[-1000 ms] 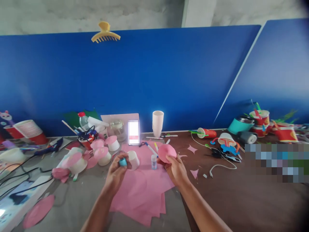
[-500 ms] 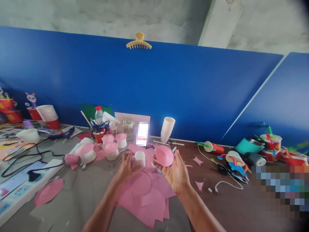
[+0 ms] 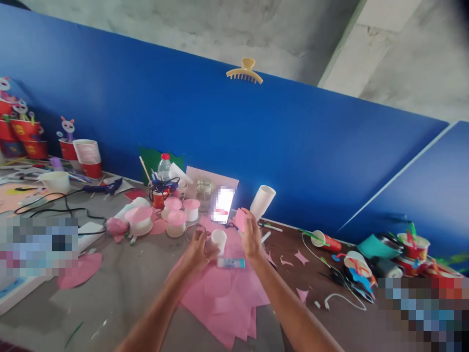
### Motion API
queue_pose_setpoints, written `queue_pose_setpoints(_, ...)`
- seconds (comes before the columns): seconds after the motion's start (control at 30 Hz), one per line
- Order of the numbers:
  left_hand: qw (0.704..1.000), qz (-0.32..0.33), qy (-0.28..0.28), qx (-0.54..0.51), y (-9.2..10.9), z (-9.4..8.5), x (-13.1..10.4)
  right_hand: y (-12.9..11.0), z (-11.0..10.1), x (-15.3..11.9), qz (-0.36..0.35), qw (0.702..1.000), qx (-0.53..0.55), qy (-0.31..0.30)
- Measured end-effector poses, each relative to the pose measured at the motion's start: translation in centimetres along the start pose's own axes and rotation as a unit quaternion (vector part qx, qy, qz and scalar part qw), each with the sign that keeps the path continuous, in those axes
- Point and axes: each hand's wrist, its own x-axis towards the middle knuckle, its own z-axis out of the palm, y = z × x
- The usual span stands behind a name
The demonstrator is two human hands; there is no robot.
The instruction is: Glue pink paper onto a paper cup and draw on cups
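A blue partition (image 3: 205,117) spans the frame's middle beneath a concrete wall (image 3: 176,29). The grey and brown table (image 3: 120,293) fills the bottom. At lower centre, pink sheets (image 3: 227,303) lie flat. The right hand (image 3: 252,237) grips a pink disc (image 3: 240,219); the left hand (image 3: 200,252), fingers curled, is at a small white cup (image 3: 219,239), its grip unclear.

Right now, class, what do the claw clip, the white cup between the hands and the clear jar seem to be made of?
Claw clip: probably glossy plastic; even yellow colour, moulded teeth.
White cup: likely smooth, fairly matt paper, judging by its plain, opaque wall; plastic is possible.
Clear jar: shiny glass, or perhaps clear plastic; pink shows through it.
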Motion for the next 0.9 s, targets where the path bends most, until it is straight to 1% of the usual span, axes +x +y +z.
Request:
queue_pose_setpoints(0.1,1.0,0.014,0.01,-0.007,-0.4,0.5,-0.1,0.7,0.4,-0.5,-0.093,0.993,-0.068,-0.015)
queue_pose_setpoints(0.17,1.0,0.018,0.012,-0.007,-0.6,0.9,-0.2,0.9,0.9,-1.1,-0.152,0.982,-0.103,-0.051)
queue_pose_setpoints(0.27,1.0,0.022,0.009,0.014,-0.8,1.2,-0.3,1.1,1.6,-2.1,-0.226,0.944,-0.206,-0.123)
queue_pose_setpoints(0.33,0.999,0.027,0.002,0.028,-0.9,1.2,-0.3,1.2,1.9,-2.6,-0.24,0.912,-0.285,-0.17)
queue_pose_setpoints(0.37,0.999,0.028,-0.001,0.031,-0.9,1.2,-0.3,1.2,2.0,-2.8,-0.236,0.899,-0.313,-0.195)
queue_pose_setpoints(0.43,0.999,0.028,-0.006,0.032,-0.9,1.1,-0.3,1.0,2.2,-3.0,-0.222,0.875,-0.352,-0.249)
queue_pose_setpoints(0.5,0.999,0.027,-0.01,0.033,-0.9,1.1,-0.3,0.8,2.2,-3.0,-0.208,0.858,-0.372,-0.287)
queue_pose_setpoints(0.53,0.999,0.027,-0.011,0.034,-0.9,1.0,-0.3,0.7,2.1,-3.0,-0.203,0.856,-0.374,-0.294)
queue_pose_setpoints(0.6,0.999,0.026,-0.012,0.034,-0.9,0.9,-0.2,0.7,1.7,-2.9,-0.198,0.866,-0.36,-0.286)
queue_pose_setpoints(0.7,0.999,0.024,-0.013,0.033,-0.9,0.8,-0.2,1.6,0.2,-2.9,-0.184,0.908,-0.303,-0.225)
queue_pose_setpoints(0.77,0.999,0.02,-0.013,0.031,-0.8,0.7,-0.3,2.5,-1.2,-3.3,-0.142,0.939,-0.27,-0.162)
queue_pose_setpoints(0.8,0.999,0.017,-0.014,0.029,-0.7,0.6,-0.3,2.9,-2.0,-3.5,-0.126,0.944,-0.263,-0.155)
queue_pose_setpoints(0.9,1.0,0.007,-0.016,0.025,-0.5,0.6,-0.2,3.7,-3.7,-4.7,-0.107,0.93,-0.279,-0.213)
